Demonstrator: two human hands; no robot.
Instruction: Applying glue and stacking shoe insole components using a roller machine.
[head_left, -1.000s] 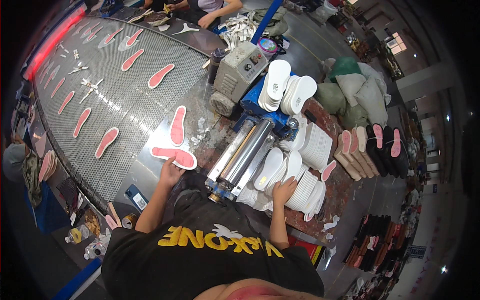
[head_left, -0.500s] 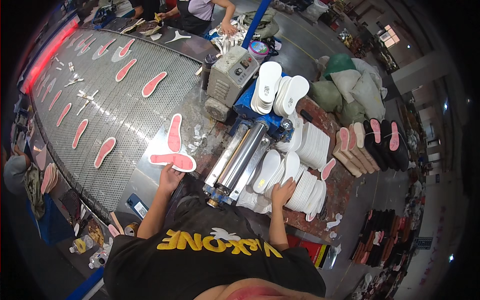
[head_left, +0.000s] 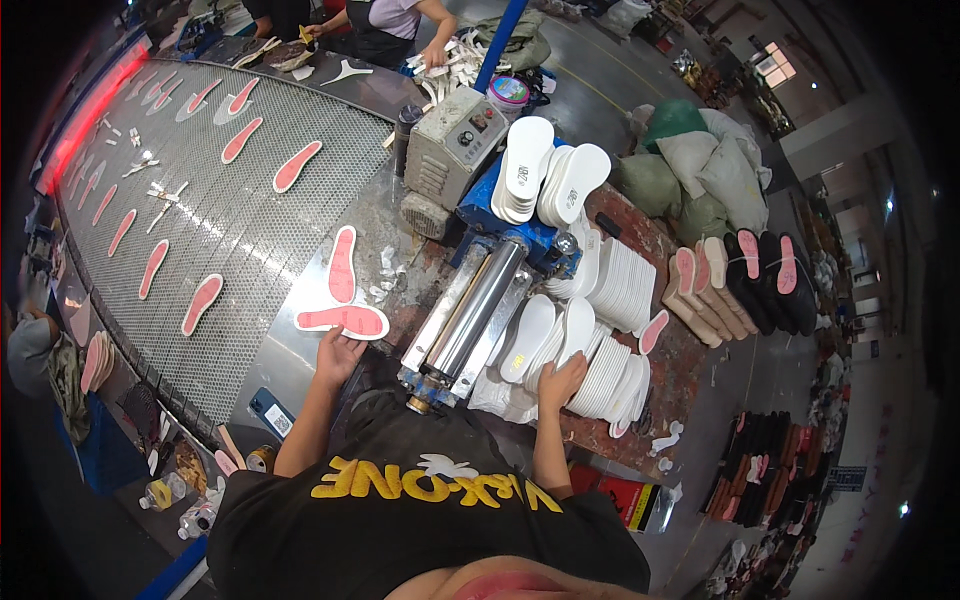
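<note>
My left hand (head_left: 342, 358) is closed on the near edge of a white-rimmed pink insole (head_left: 362, 320), fingertips on top; the thumb is hard to make out. That insole lies crosswise on a smooth metal plate, touching the lower end of another pink insole (head_left: 342, 268). To the right, my right hand (head_left: 563, 383) is closed around the near end of a white insole (head_left: 575, 328), in front of a leaning row of white insoles (head_left: 598, 370). Another white insole (head_left: 527, 338) leans just left of it. Between my hands stands a roller machine (head_left: 474, 318) with a shiny metal cylinder.
Pink insoles and white straps lie spread over a mesh conveyor (head_left: 250, 200) on the left. White insole stacks (head_left: 530, 160) sit atop the machine beside a grey control box (head_left: 455, 145). A phone (head_left: 270, 410) lies near my left forearm. Across the table, another person's hand (head_left: 435, 52) touches white straps.
The whole view has shifted slightly, so things appear a little further left. Both hands keep their places on the insoles.
</note>
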